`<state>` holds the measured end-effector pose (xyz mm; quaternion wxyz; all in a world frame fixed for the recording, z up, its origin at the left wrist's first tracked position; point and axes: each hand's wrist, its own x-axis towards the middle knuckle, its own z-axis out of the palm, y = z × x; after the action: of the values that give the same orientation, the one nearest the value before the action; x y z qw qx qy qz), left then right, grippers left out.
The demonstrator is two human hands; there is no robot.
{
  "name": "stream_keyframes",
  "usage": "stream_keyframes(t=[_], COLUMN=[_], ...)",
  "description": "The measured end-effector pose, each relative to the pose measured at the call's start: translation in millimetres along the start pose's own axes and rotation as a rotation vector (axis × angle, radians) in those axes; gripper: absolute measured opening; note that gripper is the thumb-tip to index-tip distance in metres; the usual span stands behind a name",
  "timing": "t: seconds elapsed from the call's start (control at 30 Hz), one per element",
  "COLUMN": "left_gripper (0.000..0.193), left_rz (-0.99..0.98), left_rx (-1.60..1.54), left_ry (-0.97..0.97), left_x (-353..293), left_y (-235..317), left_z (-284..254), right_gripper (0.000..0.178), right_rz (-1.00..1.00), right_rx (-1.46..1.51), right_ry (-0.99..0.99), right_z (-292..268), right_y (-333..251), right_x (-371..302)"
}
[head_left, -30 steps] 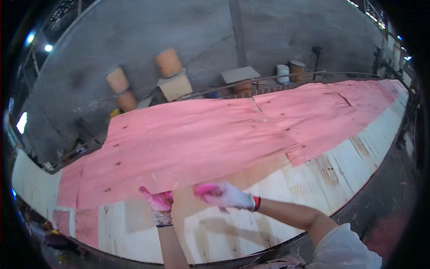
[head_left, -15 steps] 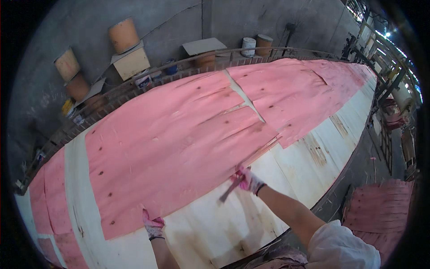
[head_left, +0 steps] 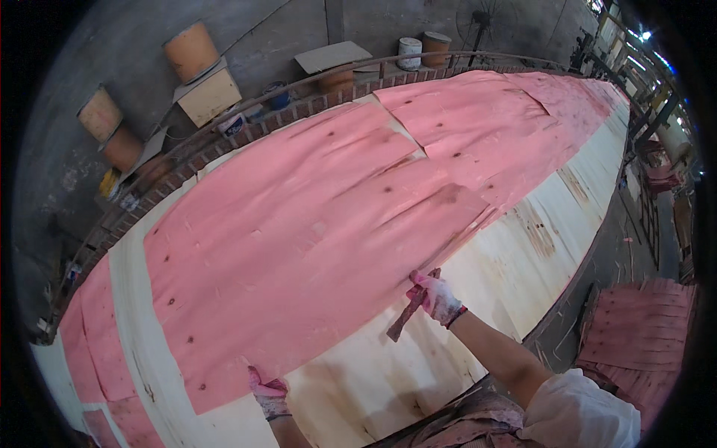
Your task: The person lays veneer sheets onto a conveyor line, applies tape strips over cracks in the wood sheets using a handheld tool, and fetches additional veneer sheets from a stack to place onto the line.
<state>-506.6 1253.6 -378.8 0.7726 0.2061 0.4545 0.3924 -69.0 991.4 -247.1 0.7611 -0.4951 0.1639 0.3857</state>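
A large pink wood veneer sheet lies over pale veneer on a long work surface. My left hand, in a white glove stained pink, is at the sheet's near edge, its fingers closed on that edge. Farther right along the same edge, my gloved right hand grips a narrow, flat reddish-brown tool, its wider end pointing down to the left. The tool's exact kind is unclear. Beyond, the sheet's right end meets another pink sheet, overlapping it near the front, with a thin pale gap farther back.
A metal rail and low brick edging run along the far side. Behind them stand drums, a carton and pails by a grey wall. A stack of pink sheets sits at the lower right.
The near pink sheet has shifted right with my hands, narrowing the pale gap and overlapping the sheet beyond. My view has moved slightly. The tool is still in my right hand.
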Motion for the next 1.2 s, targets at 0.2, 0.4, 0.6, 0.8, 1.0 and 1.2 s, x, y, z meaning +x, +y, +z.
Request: stream_keyframes(t=[0.2,0.4,0.6,0.8,1.0,1.2], left_gripper=[0.052,0.048,0.044,0.05,0.049,0.048], left_rz=[-0.006,0.36,0.46,0.371,0.077,0.15], left_rx=[0.343,0.387,0.067,-0.024,0.09,-0.022], left_ry=[-0.017,-0.956,-0.099,-0.262,-0.104,-0.101], left_x=[-10,-46,-81,-100,31,62], left_y=[37,215,236,125,57,-17], left_z=[39,241,257,165,101,105], right_gripper=[0.021,0.017,0.025,0.02,0.025,0.016], right_rz=[0.087,-0.513,-0.519,-0.153,0.04,0.201], right_rx=[-0.061,-0.656,-0.133,-0.143,0.11,0.032], right_ry=[-0.066,-0.617,-0.452,-0.383,-0.253,-0.173], right_z=[2,172,212,42,2,-41], right_y=[-6,-170,-200,-102,-9,42], right_x=[26,42,-58,-63,48,129])
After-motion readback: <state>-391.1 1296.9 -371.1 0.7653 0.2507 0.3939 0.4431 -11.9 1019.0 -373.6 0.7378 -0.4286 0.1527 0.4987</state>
